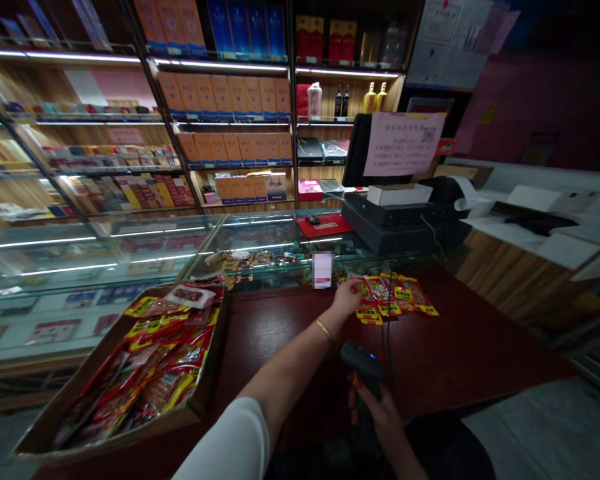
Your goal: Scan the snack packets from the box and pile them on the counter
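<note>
My left hand (349, 297) reaches across the dark red counter to a group of red and yellow snack packets (403, 293). Its fingers are closed on the edge of the leftmost packet (364, 293). A gold bangle circles that wrist. In my right hand (375, 403), near the counter's front edge, is a black barcode scanner (363, 360) with a small blue light on top. The scanner's cable (389, 320) runs up past the packets towards the till. To the left, an open cardboard box (207, 373) holds many more such packets (155, 367).
Behind the packets stand a small payment sign (323, 270) and a glass display case (260, 233). A till (405, 217) with a screen and a printed notice (403, 143) is at the back right. Shelves of boxes and bottles (230, 93) line the wall.
</note>
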Available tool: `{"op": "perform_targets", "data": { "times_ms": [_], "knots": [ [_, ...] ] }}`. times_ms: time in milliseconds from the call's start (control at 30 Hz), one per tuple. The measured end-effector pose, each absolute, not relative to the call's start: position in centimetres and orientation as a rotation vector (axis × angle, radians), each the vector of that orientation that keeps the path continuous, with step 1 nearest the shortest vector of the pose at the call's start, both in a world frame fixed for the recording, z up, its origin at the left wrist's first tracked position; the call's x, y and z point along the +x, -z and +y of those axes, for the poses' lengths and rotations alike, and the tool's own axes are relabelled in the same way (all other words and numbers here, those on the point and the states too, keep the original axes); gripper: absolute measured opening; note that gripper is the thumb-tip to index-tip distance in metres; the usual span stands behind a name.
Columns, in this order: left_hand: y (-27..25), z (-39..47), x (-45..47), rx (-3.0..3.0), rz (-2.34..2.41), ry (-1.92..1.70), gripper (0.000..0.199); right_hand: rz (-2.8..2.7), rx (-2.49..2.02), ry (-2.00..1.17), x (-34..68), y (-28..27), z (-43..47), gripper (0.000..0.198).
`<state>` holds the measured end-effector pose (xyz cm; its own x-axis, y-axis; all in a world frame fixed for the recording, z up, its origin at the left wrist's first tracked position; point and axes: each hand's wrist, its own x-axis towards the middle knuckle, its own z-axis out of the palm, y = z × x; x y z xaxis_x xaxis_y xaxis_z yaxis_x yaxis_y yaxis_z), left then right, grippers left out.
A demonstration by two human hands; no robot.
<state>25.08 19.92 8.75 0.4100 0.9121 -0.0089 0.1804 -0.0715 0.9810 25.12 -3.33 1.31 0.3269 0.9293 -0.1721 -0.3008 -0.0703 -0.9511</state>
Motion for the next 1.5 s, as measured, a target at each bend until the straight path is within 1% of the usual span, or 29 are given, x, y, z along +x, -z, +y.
{"op": "perform_targets", "data": {
  "times_ms": [100,200,267,367,400,467,500,533,600,667,733,833,900,1033,1200,1300,1400,1467,1500],
  "knots": [
    [-10.4,20.2,27.0,1.635,0.930,-0.726,0.048,-0.665,-1.224,-1.133,25.2,-1.4,-3.3,0.059],
    [-11.5,18.7,24.4,1.715,0.908,-0.739,0.046,-0.664,-1.221,-1.143,25.5,-1.3,-3.6,0.059],
    [-12.0,16.9,19.9,1.784,0.911,-0.802,0.047,-0.656,-1.226,-1.174,25.7,-1.2,-3.9,0.060],
    [-13.1,13.4,10.0,2.021,0.959,-0.978,0.047,-0.629,-1.233,-1.235,26.0,-1.0,-4.2,0.057],
    [-13.6,12.2,6.2,2.098,1.052,-1.042,0.045,-0.624,-1.234,-1.256,26.1,-1.0,-4.1,0.055],
    [-14.7,10.1,-1.3,2.191,1.406,-1.103,0.040,-0.619,-1.237,-1.270,26.2,-1.0,-3.9,0.053],
    [-15.2,9.3,-4.8,2.212,1.636,-1.069,0.039,-0.622,-1.244,-1.281,26.2,-1.1,-3.8,0.053],
    [-15.6,8.8,-8.0,2.217,1.871,-0.952,0.040,-0.628,-1.255,-1.287,26.1,-1.1,-3.7,0.054],
    [-15.8,8.1,-12.9,2.167,2.251,-0.602,0.038,-0.647,-1.278,-1.298,26.1,-1.3,-3.6,0.056],
    [-15.3,7.8,-15.4,2.120,2.418,-0.255,0.037,-0.656,-1.287,-1.298,26.1,-1.3,-3.7,0.057],
    [-14.5,7.6,-15.9,2.109,2.468,-0.053,0.043,-0.640,-1.282,-1.297,26.1,-1.2,-4.0,0.059],
    [-13.4,7.4,-14.4,2.066,2.567,0.034,0.052,-0.601,-1.284,-1.309,26.3,-0.8,-4.2,0.061],
    [-13.0,7.7,-13.4,2.026,2.621,0.061,0.054,-0.599,-1.286,-1.317,26.4,-0.6,-4.1,0.061],
    [-13.0,8.5,-13.2,1.995,2.608,0.089,0.044,-0.662,-1.266,-1.313,26.5,0.0,-3.7,0.057],
    [-13.6,8.0,-14.7,1.933,2.444,-0.110,0.036,-0.648,-1.259,-1.277,26.5,0.3,-3.6,0.054],
    [-14.1,6.7,-14.8,1.810,2.377,-0.331,0.025,-0.651,-1.260,-1.282,26.4,-0.1,-3.6,0.055],
    [-13.8,5.2,-13.0,1.687,2.249,-0.831,0.023,-0.658,-1.277,-1.279,26.2,-0.6,-3.6,0.056],
    [-12.8,4.6,-10.5,1.514,1.968,-1.239,0.026,-0.673,-1.302,-1.272,25.9,-0.9,-3.7,0.058],
    [-12.1,4.6,-8.9,1.394,1.772,-1.375,0.028,-0.697,-1.319,-1.264,25.6,-1.1,-3.8,0.059]
  ]
}}
